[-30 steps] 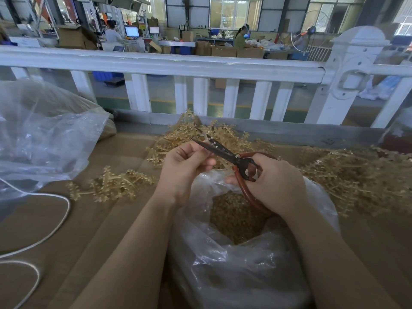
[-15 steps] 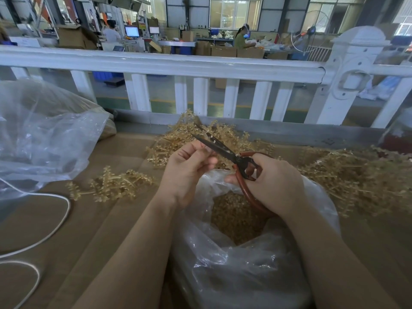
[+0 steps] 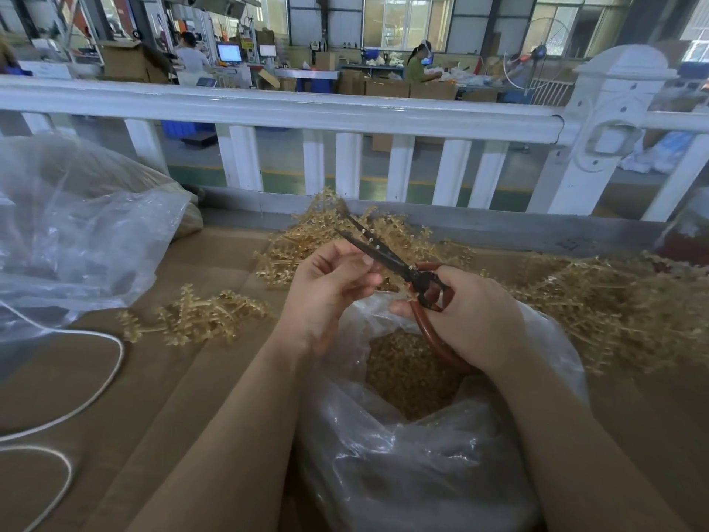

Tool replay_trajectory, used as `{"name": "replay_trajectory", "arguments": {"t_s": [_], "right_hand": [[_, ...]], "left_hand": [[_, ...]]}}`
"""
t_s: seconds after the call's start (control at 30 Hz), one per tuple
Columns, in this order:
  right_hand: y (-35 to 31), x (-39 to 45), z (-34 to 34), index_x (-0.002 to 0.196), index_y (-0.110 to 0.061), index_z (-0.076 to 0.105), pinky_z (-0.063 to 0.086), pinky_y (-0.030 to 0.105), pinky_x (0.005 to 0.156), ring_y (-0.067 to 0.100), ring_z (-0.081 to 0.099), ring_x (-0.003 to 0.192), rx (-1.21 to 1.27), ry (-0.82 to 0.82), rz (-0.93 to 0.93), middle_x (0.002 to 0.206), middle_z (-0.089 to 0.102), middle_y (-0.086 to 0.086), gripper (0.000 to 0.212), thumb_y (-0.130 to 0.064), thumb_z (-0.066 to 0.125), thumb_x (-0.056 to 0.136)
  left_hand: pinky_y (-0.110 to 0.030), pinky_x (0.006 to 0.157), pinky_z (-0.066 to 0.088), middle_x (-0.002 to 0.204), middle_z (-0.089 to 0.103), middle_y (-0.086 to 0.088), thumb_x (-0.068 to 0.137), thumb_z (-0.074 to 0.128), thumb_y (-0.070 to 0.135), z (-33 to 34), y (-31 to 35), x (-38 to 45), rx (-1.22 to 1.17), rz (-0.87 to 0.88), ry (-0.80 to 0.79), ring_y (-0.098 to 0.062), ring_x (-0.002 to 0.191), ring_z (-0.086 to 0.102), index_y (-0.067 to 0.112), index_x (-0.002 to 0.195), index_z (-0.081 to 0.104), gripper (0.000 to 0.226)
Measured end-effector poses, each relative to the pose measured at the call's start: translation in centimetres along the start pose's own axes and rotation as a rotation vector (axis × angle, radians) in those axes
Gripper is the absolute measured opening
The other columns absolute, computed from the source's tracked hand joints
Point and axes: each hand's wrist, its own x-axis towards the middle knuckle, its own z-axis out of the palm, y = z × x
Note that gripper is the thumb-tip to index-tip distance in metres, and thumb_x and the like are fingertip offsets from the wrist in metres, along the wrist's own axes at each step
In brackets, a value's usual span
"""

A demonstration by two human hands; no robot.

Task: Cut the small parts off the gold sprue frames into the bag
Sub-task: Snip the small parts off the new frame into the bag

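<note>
Head cam looks down at both hands working right over a clear plastic bag (image 3: 403, 455) that sits at the near middle of the cardboard-covered tabletop (image 3: 161, 378). Right hand (image 3: 475, 320) grips the red-brown loop handle of a pair of dark scissors (image 3: 387, 259), blades slightly parted and pointing far-left. Left hand (image 3: 330, 289) has its fingers curled, pinching something tiny right beside the blades; can't really make out what it is. Inside the bag there's a heap of small gold parts (image 3: 410, 374). Gold sprue frames (image 3: 614, 305) are piled to the right, more of them just beyond the hands, and one loose bunch (image 3: 195, 320) lies to the left. Another big clear bag (image 3: 76, 232) sits far left, with a white cord (image 3: 76, 408) looping near it. White railing (image 3: 307, 109) runs along the far edge.
</note>
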Motion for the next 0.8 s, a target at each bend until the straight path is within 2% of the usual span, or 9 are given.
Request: {"name": "replay_trajectory", "arguments": {"t_s": [0.1, 0.23, 0.3, 0.47, 0.6, 0.7, 0.8], "right_hand": [[-0.02, -0.01, -0.14, 0.092, -0.048, 0.055, 0.031, 0.013, 0.055, -0.004, 0.048, 0.064, -0.022, 0.0, -0.013, 0.07, 0.053, -0.028, 0.074, -0.107, 0.029, 0.055], [-0.11, -0.08, -0.36, 0.085, -0.048, 0.049, 0.028, 0.013, 0.051, -0.008, 0.045, 0.059, -0.05, 0.022, -0.029, 0.063, 0.05, -0.027, 0.068, -0.106, 0.03, 0.056], [-0.12, -0.08, -0.36, 0.084, -0.047, 0.05, 0.03, 0.014, 0.051, -0.008, 0.045, 0.06, -0.046, 0.02, -0.026, 0.063, 0.051, -0.027, 0.071, -0.107, 0.027, 0.054], [-0.12, -0.07, -0.41, 0.082, -0.042, 0.055, 0.035, 0.015, 0.054, -0.005, 0.049, 0.062, -0.011, 0.012, -0.02, 0.066, 0.055, -0.025, 0.074, -0.107, 0.03, 0.054], [-0.04, -0.12, -0.52, 0.081, -0.038, 0.059, 0.036, 0.016, 0.053, -0.004, 0.05, 0.06, -0.035, 0.012, -0.024, 0.064, 0.055, -0.023, 0.078, -0.106, 0.032, 0.054], [-0.13, -0.09, -0.54, 0.077, -0.036, 0.057, 0.033, 0.015, 0.051, -0.005, 0.048, 0.058, -0.051, 0.02, -0.024, 0.062, 0.054, -0.023, 0.078, -0.106, 0.03, 0.054], [-0.11, -0.09, -0.4, 0.083, -0.04, 0.055, 0.034, 0.014, 0.053, -0.006, 0.048, 0.061, -0.05, 0.015, -0.021, 0.066, 0.055, -0.025, 0.079, -0.107, 0.027, 0.054]], "left_hand": [[-0.025, 0.071, 0.054, 0.076, 0.07, -0.007, 0.091, 0.062, 0.003, -0.21, 0.01, -0.01, 0.057, 0.071, 0.026, -0.016, 0.069, 0.064, 0.017, 0.078, 0.071, 0.021], [-0.028, 0.073, 0.053, 0.076, 0.07, -0.009, 0.081, 0.07, 0.01, -0.28, 0.23, -0.04, 0.085, 0.092, 0.038, -0.014, 0.065, 0.063, 0.016, 0.074, 0.074, 0.011], [-0.026, 0.072, 0.053, 0.075, 0.071, -0.009, 0.079, 0.071, 0.012, -0.19, 0.19, 0.0, 0.064, 0.075, 0.036, -0.013, 0.065, 0.064, 0.016, 0.072, 0.074, 0.009], [-0.023, 0.072, 0.054, 0.074, 0.071, -0.007, 0.089, 0.065, 0.001, -0.01, -0.31, 0.14, 0.059, 0.068, 0.063, -0.013, 0.067, 0.065, 0.015, 0.073, 0.073, 0.023], [-0.022, 0.071, 0.054, 0.075, 0.071, -0.008, 0.088, 0.065, 0.0, -0.11, -0.47, 0.21, 0.046, 0.065, 0.07, -0.013, 0.068, 0.065, 0.007, 0.081, 0.071, 0.012], [-0.022, 0.071, 0.054, 0.074, 0.071, -0.008, 0.087, 0.067, 0.001, -0.23, -0.54, 0.27, 0.04, 0.068, 0.06, -0.014, 0.068, 0.065, 0.009, 0.079, 0.073, 0.012], [-0.022, 0.07, 0.055, 0.074, 0.071, -0.008, 0.083, 0.069, 0.005, -0.19, -0.65, 0.28, 0.04, 0.065, 0.045, -0.014, 0.067, 0.067, 0.009, 0.077, 0.072, 0.009]]}}
